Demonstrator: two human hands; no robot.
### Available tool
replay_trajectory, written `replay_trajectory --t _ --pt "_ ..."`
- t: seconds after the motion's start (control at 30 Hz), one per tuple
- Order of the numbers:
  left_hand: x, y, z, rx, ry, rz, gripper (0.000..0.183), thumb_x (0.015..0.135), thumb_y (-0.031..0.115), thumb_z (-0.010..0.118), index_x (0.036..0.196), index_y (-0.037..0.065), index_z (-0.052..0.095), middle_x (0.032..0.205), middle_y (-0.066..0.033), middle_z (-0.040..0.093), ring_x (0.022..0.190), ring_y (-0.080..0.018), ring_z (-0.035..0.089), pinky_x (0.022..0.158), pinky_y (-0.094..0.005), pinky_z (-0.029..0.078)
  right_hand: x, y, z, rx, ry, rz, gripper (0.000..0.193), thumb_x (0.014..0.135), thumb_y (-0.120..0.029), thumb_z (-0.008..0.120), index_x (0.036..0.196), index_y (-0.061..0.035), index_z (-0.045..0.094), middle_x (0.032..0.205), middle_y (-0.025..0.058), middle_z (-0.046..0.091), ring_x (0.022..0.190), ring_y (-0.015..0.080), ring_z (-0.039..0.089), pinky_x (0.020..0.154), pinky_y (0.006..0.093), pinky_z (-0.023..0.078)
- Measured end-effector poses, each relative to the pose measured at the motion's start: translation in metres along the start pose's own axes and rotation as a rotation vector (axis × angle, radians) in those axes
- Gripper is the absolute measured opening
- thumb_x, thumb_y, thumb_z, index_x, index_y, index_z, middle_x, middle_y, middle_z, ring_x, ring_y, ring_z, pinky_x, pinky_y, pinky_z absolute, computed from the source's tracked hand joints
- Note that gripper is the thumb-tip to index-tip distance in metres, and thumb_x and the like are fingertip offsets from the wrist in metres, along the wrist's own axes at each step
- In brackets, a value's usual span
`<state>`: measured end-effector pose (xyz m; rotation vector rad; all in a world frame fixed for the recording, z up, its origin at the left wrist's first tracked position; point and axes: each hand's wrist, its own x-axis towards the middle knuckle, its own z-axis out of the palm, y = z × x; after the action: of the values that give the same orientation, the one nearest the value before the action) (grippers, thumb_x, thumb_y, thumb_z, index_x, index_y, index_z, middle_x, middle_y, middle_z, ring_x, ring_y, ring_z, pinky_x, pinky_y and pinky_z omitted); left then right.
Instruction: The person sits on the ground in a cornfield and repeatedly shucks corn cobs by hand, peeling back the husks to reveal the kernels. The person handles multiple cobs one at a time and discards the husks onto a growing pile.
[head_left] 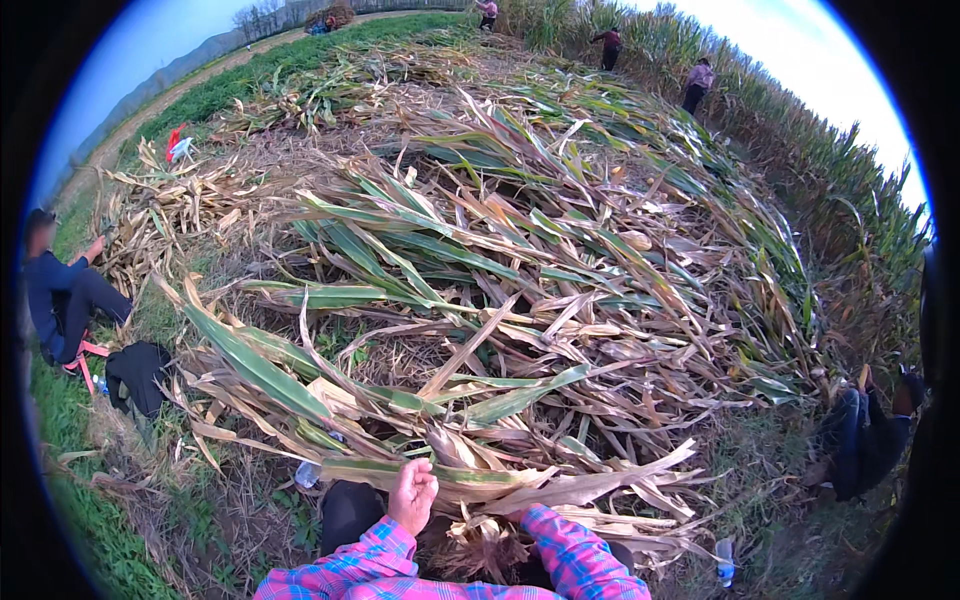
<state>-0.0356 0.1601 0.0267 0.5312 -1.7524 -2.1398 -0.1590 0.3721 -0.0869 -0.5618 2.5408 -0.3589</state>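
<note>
Left hand (411, 497): fingers curled at leaf (470, 482), can't tell if pinching. Right hand hidden under husks (575, 488); grip unknown. Leaf at 6 o'clock, over lap; stalk pile (430, 245) toward 12. Probably mid-stripping; next pull likely needs firm opposing grips.

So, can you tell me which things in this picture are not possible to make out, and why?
All in the head view:
- Right hand's fingers and grip: hidden by dry corn leaves beyond the plaid sleeve.
- Seated person at the right: upper body cut off by the dark fisheye rim.
- Distant people near the standing corn: too small to tell what their hands hold.
- Far brown heap: too small to identify.
</note>
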Motion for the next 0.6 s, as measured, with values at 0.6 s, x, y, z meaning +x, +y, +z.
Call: replay_trajectory --t 0.6 --pt "-0.038 0.0 -0.029 0.567 0.206 -0.02 0.024 0.071 0.012 0.048 0.089 -0.002 0.055 0.084 -0.0236 0.059 0.081 -0.0392 0.056 0.073 -0.0399 0.044 -0.11 -0.047 0.013 0.056 0.317 -0.166 0.049 0.064 -0.043 0.067 0.092 -0.0067 0.051 0.095 0.0158 0.056 0.089 0.0345 0.055 0.069 0.0453 0.044"
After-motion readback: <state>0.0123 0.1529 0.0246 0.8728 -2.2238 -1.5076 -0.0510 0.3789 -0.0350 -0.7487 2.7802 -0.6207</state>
